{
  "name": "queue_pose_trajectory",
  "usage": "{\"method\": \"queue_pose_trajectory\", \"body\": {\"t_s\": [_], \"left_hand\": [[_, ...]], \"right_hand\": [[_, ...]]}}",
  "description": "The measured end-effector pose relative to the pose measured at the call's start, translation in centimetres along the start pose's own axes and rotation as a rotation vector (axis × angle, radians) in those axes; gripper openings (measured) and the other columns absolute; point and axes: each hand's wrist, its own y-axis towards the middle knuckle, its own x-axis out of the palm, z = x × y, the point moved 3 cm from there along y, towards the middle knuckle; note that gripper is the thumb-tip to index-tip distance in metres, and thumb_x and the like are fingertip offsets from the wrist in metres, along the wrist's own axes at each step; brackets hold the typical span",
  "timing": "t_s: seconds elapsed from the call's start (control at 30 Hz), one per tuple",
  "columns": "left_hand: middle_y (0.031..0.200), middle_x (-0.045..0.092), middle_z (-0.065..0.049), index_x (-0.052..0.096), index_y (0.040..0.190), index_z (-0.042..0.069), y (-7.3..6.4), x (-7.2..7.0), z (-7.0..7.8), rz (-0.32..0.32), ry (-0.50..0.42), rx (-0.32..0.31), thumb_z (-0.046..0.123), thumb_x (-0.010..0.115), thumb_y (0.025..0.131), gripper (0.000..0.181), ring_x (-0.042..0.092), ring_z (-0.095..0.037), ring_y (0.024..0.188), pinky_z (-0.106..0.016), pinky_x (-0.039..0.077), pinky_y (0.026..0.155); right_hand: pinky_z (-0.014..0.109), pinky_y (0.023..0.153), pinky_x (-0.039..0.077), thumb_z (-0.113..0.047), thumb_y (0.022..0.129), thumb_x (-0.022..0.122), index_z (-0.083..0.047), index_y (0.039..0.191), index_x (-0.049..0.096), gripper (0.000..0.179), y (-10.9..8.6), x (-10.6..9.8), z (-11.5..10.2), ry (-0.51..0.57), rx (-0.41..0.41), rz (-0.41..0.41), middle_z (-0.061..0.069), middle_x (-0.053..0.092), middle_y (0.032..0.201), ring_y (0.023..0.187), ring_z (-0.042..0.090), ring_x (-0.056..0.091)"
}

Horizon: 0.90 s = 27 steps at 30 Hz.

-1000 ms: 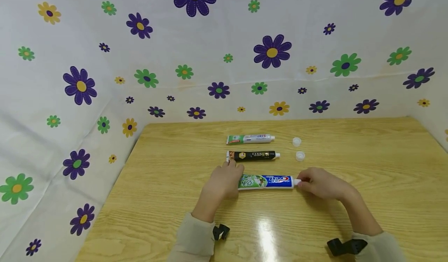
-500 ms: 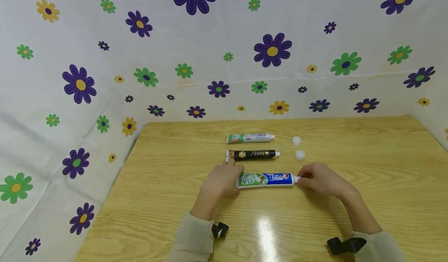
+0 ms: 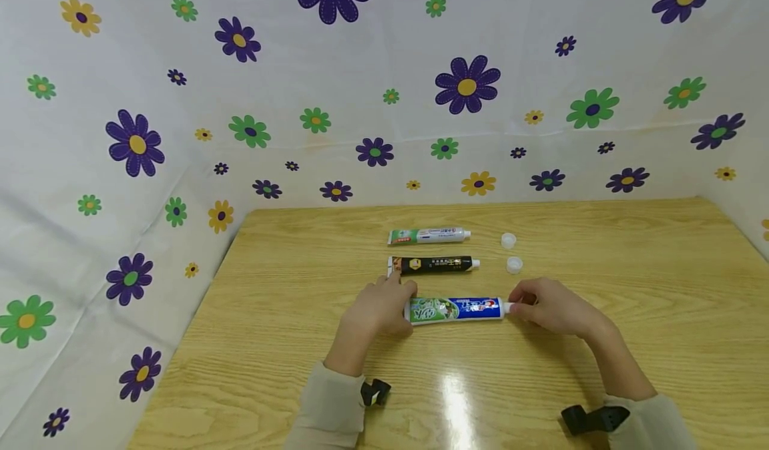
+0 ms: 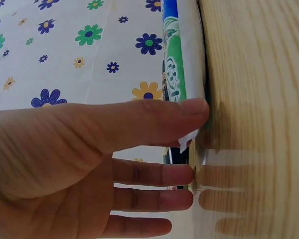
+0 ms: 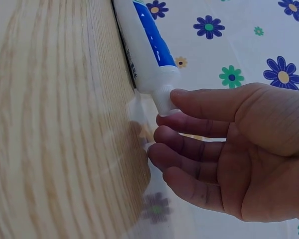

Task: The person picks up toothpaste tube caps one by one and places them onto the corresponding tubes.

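Observation:
A blue and green toothpaste tube (image 3: 456, 310) lies sideways in front of me, its white cap (image 5: 163, 99) pointing right. My left hand (image 3: 378, 306) holds the flat tail end, the thumb laid across it in the left wrist view. The left index finger is mostly hidden behind that thumb; the other fingers extend below the tube. My right hand (image 3: 553, 308) pinches the cap between thumb and index finger, and its remaining fingers curl loosely beneath. Just beyond the left fingertips lies a black toothpaste tube (image 3: 441, 265).
Farther back on the wooden table (image 3: 270, 303) lies a white and green toothpaste tube (image 3: 429, 236). Two loose white caps, a rear one (image 3: 508, 240) and a front one (image 3: 514, 265), sit right of the back tubes. A flowered cloth (image 3: 408, 56) rises behind the table.
The blue and green tube has turned slightly between my hands, and the light falls differently on its label. Both hands stay at its two ends. The other tubes and loose caps have not moved.

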Motion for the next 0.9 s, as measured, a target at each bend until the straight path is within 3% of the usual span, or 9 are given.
{"method": "queue_pose_trajectory", "body": {"t_s": [0.23, 0.37, 0.47, 0.63, 0.73, 0.9], "left_hand": [[0.149, 0.044, -0.021, 0.059, 0.132, 0.013, -0.3, -0.3, -0.2, 0.008, -0.058, 0.006, 0.025, 0.079, 0.083, 0.054, 0.043, -0.040, 0.136, -0.055, 0.040, 0.107], [0.134, 0.058, -0.015, 0.059, 0.131, 0.011, -0.3, -0.5, -0.6, 0.023, -0.085, 0.017, 0.026, 0.079, 0.084, 0.053, 0.055, -0.034, 0.120, -0.050, 0.046, 0.100], [0.128, 0.060, -0.012, 0.058, 0.132, 0.010, -0.7, -0.9, -1.4, 0.042, -0.108, 0.003, 0.025, 0.078, 0.085, 0.053, 0.059, -0.030, 0.113, -0.046, 0.050, 0.095], [0.133, 0.056, -0.015, 0.057, 0.136, 0.011, -1.6, -2.3, -2.8, 0.099, -0.136, -0.056, 0.025, 0.075, 0.089, 0.052, 0.057, -0.032, 0.120, -0.049, 0.049, 0.097], [0.133, 0.056, -0.016, 0.055, 0.137, 0.010, -1.9, -2.8, -3.1, 0.131, -0.153, -0.045, 0.026, 0.072, 0.093, 0.050, 0.057, -0.032, 0.119, -0.048, 0.050, 0.097], [0.129, 0.056, -0.017, 0.054, 0.137, 0.007, -2.2, -2.4, -3.7, 0.183, -0.128, -0.006, 0.025, 0.068, 0.096, 0.047, 0.057, -0.034, 0.117, -0.047, 0.049, 0.097]], "right_hand": [[0.029, 0.060, 0.048, -0.016, 0.096, 0.063, 0.001, 0.109, 0.066, 0.022, -0.2, -0.4, 0.0, 0.027, -0.010, 0.010, 0.006, 0.062, 0.086, 0.071, 0.017, 0.055], [0.030, 0.062, 0.049, -0.016, 0.097, 0.062, 0.004, 0.111, 0.066, 0.024, -0.2, -0.8, 0.0, 0.030, -0.030, 0.046, 0.006, 0.064, 0.088, 0.074, 0.018, 0.056], [0.031, 0.065, 0.050, -0.016, 0.097, 0.063, 0.004, 0.112, 0.065, 0.025, 0.0, -1.1, -0.3, 0.019, -0.046, 0.094, 0.007, 0.065, 0.091, 0.077, 0.018, 0.057], [0.031, 0.066, 0.050, -0.016, 0.096, 0.065, 0.004, 0.112, 0.065, 0.026, 0.4, -1.9, -0.9, 0.007, -0.070, 0.206, 0.009, 0.064, 0.094, 0.083, 0.021, 0.058], [0.031, 0.066, 0.052, -0.014, 0.095, 0.066, 0.006, 0.115, 0.064, 0.028, 0.0, -2.2, -0.7, 0.010, -0.059, 0.264, 0.013, 0.065, 0.098, 0.086, 0.024, 0.061], [0.041, 0.072, 0.056, -0.012, 0.093, 0.068, 0.010, 0.120, 0.060, 0.036, 0.3, -2.4, -0.3, -0.025, -0.058, 0.321, 0.026, 0.063, 0.110, 0.090, 0.032, 0.063]]}}
